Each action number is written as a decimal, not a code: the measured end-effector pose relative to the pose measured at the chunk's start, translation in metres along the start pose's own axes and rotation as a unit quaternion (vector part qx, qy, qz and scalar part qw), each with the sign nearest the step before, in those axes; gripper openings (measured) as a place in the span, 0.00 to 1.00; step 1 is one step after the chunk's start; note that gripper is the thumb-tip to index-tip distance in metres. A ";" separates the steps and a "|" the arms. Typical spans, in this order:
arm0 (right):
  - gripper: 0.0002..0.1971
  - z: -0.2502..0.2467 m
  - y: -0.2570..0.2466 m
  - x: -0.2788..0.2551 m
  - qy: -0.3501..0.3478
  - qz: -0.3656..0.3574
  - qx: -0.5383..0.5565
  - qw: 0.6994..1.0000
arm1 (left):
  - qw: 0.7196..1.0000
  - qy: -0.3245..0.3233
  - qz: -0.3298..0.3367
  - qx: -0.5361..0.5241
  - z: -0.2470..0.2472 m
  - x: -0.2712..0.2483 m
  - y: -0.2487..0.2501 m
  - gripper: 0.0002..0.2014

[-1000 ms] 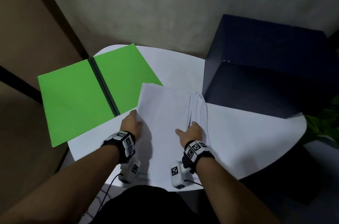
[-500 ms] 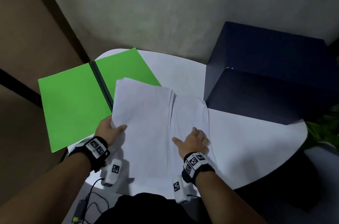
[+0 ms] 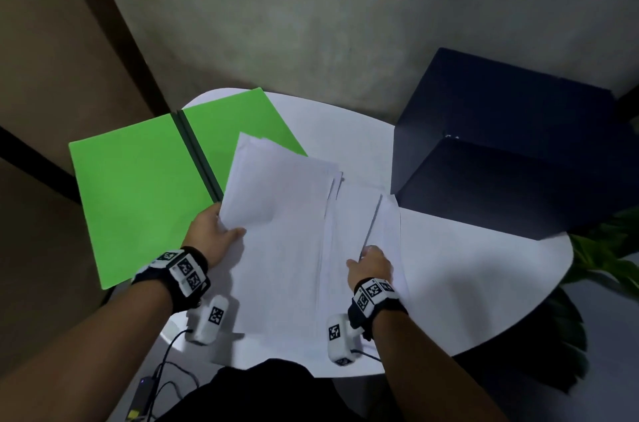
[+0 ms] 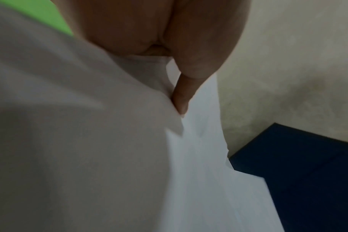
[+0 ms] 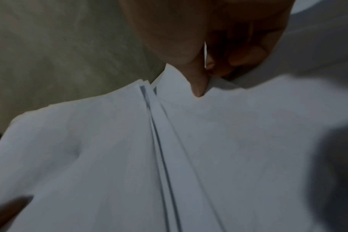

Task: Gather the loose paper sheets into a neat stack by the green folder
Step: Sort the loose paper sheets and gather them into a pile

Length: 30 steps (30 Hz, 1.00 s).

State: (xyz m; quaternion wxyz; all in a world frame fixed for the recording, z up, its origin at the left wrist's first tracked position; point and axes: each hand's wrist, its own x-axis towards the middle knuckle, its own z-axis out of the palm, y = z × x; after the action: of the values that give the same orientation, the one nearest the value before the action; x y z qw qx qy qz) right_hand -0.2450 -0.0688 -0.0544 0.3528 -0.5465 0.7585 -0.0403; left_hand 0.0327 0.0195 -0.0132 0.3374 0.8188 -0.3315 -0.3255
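Several white paper sheets (image 3: 287, 231) lie fanned over the middle of the white round table (image 3: 484, 283). An open green folder (image 3: 138, 186) lies at the table's left, and the sheets' far left corner overlaps its right half. My left hand (image 3: 216, 235) pinches the left edge of the upper sheets (image 4: 109, 141), thumb on top. My right hand (image 3: 371, 260) pinches the near edge of the right-hand sheets (image 5: 228, 141), thumb on top and fingers curled under. The sheet edges are uneven and splayed.
A dark blue box (image 3: 518, 152) stands on the table's right rear, close to the sheets' right corner. Green plant leaves (image 3: 608, 248) show past the table's right edge. A cable and small device (image 3: 145, 387) hang below the near left edge. A grey wall stands behind.
My left hand has slid left along the sheets and lifted their left edge, fanning the pile toward the folder. My right hand has shifted from pressing flat to pinching the right sheets.
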 end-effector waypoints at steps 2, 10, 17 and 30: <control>0.10 -0.005 -0.001 0.002 0.026 0.004 -0.029 0.999 | 1.000 -0.002 0.003 -0.003 -0.012 0.006 0.000 0.21; 0.50 -0.001 -0.010 0.006 0.038 0.068 -0.066 0.995 | 0.998 -0.022 -0.023 -0.050 -0.031 0.020 -0.011 0.19; 0.30 -0.023 -0.019 -0.003 0.014 0.060 0.046 0.997 | 0.987 -0.081 -0.083 -0.107 -0.028 0.011 -0.019 0.16; 0.09 -0.199 -0.107 -0.061 0.213 -0.235 0.309 0.897 | 0.996 -0.061 -0.064 0.019 0.005 0.002 -0.016 0.18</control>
State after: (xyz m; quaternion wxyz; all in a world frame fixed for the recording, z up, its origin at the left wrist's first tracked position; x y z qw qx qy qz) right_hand -0.2650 -0.1235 0.1722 0.3138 -0.5506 0.6148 -0.4695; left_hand 0.0357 0.0255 -0.0288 0.2797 0.8232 -0.3047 -0.3890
